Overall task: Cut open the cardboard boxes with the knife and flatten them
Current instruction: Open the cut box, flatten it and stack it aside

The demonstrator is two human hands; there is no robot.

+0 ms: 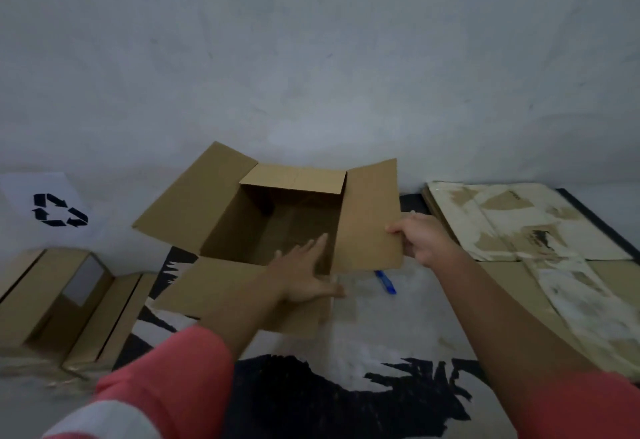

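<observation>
Looking down, we see the open cardboard box (277, 217) at twelve o'clock from us, its flaps open. Our left hand (304, 272) lies flat with straight fingers over the near flap (221, 286), reaching into the opening and holding nothing. Our right hand (424, 239) grips the outer edge of the right flap (367, 217). The blue knife (385, 282) lies at five o'clock of the box, flattened cardboard (512, 220) at three, a smaller box (45, 296) at eight.

Both arms are extended; the left grip (304, 274) is held flat, the right grip (426, 241) pinched on a box flap (372, 213).
</observation>
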